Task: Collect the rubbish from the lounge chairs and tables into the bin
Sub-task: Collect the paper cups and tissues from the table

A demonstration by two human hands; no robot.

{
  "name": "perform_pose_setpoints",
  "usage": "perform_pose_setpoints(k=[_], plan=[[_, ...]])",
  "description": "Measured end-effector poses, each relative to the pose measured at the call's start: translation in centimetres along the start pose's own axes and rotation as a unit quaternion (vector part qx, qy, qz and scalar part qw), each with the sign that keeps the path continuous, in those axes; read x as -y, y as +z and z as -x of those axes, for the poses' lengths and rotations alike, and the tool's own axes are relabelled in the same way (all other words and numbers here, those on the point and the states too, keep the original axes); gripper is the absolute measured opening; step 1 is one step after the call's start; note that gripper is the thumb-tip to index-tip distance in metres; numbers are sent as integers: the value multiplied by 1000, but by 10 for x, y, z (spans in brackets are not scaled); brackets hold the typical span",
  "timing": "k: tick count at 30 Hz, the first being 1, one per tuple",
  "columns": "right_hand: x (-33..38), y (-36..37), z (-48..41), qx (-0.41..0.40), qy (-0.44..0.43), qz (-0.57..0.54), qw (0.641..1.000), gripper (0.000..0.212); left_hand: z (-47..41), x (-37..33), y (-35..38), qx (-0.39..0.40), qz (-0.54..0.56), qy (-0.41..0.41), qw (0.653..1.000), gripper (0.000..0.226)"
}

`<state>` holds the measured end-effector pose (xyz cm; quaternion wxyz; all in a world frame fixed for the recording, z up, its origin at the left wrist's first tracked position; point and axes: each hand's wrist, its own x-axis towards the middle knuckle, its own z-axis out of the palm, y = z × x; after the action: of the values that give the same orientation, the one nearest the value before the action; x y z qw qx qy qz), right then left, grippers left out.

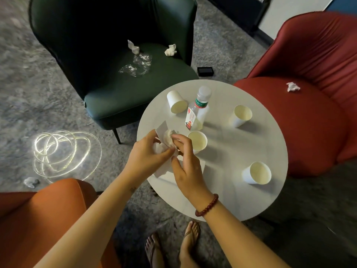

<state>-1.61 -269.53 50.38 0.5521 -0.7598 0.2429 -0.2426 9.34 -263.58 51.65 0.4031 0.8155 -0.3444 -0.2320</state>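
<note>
The likeliest slip is a dropped wad: the left hand [148, 153] is cupped around a bundle of crumpled white tissue [167, 141] while the right hand [186, 167] pinches its top with narrow fingertips, and adding more to so loose a bundle could shed a piece onto the grey mottled carpet [29, 93]; a sweeping sleeve-less wrist could also knock the nearest open paper cup [197, 141], which stands just beside the hands; I cannot tell whether it holds liquid.

The bundle sits above the near-left edge of the round white table [222, 190], over a flat white paper napkin [164, 174] lying partly under the right hand; it looks soft, light and springy — apt to unfold if the grip relaxes.

Much remains, I judge: a clear plastic water bottle with a red label [197, 111] on the table, two tissue wads and a clear plastic wrapper [138, 64] on the dark green chair [116, 97], one wad on the red chair [309, 113] — and no bin is in view.
</note>
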Motion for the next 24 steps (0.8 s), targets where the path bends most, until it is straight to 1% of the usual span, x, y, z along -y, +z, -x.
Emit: perform_pose_setpoints(k=[3,5,7,9,11,13,14,15,17,20,22,24], plan=[[4,0,3,-6,22,-56,998,47,0,0,-3,15,6,-2,1000,55],[2,-2,4,-5,37,-72,997,48,-2,-1,-4,31,-16,9,999,67],[-1,-3,4,7,52,-91,994,45,-5,-1,-3,35,-61,22,997,64],[-6,-5,3,28,65,-112,991,44,-8,2,-2,42,-100,24,994,53],[-10,-9,2,39,71,-90,993,44,-10,4,1,54,-128,23,990,46],[-15,-14,-1,23,61,-22,998,42,-12,4,3,52,-149,25,987,44],[-18,-16,-4,5,49,25,998,36,-14,3,4,46,-163,27,985,42],[-23,-19,-9,-16,36,78,996,30,-17,1,5,39,-183,31,982,40],[-34,-27,-20,-45,28,195,979,29,-26,-1,6,29,-239,40,970,42],[-57,-41,-39,-26,50,362,930,42,-37,-3,10,25,-350,65,934,45],[-73,-48,-50,7,76,430,900,54,-42,-2,16,35,-406,88,909,43],[-88,-52,-59,44,98,471,876,65,-44,2,23,51,-431,100,895,40]])
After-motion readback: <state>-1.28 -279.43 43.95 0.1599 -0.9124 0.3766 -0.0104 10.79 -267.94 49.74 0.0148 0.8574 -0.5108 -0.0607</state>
